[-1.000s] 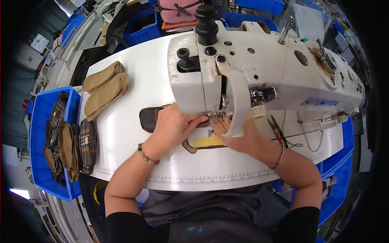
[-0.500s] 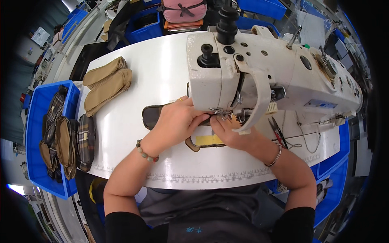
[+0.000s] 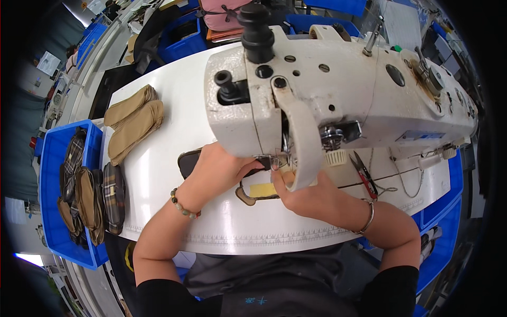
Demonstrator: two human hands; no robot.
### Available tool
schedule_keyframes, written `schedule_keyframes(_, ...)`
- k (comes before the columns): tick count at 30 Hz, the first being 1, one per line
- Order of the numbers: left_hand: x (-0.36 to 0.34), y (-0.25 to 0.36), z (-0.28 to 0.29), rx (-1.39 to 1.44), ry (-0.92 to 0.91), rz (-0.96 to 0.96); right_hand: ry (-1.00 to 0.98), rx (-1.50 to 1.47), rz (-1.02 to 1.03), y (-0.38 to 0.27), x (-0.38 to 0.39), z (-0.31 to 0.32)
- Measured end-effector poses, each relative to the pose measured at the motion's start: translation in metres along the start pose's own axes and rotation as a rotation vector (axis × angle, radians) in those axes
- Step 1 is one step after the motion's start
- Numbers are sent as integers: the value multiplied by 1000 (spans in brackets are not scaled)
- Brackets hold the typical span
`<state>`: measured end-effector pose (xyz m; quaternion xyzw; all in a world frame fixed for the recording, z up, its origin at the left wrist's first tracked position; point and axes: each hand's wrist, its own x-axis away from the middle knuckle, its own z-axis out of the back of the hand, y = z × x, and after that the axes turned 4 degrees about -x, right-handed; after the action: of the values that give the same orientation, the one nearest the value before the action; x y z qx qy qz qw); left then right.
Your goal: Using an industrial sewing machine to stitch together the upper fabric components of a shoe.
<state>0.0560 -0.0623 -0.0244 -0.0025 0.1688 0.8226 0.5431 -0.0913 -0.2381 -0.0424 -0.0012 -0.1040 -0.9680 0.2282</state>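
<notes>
My left hand point(image 3: 218, 170) is closed on a dark padded fabric piece point(image 3: 187, 162) lying under the white sewing machine point(image 3: 343, 74), thumb and index finger pressed on it just left of the presser foot point(image 3: 277, 162). My right hand point(image 3: 302, 194) is curled beside the needle, partly behind the white guard point(image 3: 303, 142); what its fingertips grip is hidden. Below the foot are a yellow strip point(image 3: 261, 190) and a tan, dark-edged part point(image 3: 245, 197). Red-handled thread snips point(image 3: 365, 179) lie to the right of my hand.
Two stacks of tan pads point(image 3: 134, 129) lie on the white table point(image 3: 179, 100) at left. A blue bin point(image 3: 51, 148) holds plaid and tan pieces, with a plaid pad point(image 3: 113, 198) beside it. A pink bag point(image 3: 222, 16) and more blue bins point(image 3: 185, 42) stand behind the table.
The whole view has shifted a little. My right hand has drawn slightly down from the presser foot; my left hand stays on the dark piece.
</notes>
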Motion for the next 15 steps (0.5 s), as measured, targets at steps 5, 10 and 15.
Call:
schedule_keyframes(5, -4, 8, 3, -92, 107, -73, 332, -103, 37, 9, 0, -26)
schedule_keyframes(10, 2, 3, -8, -115, 156, -144, 524, -401, 18, 10, -6, -26)
schedule_keyframes(15, 9, -9, -17, -88, 133, -124, 499, -288, -1, 8, -4, -23)
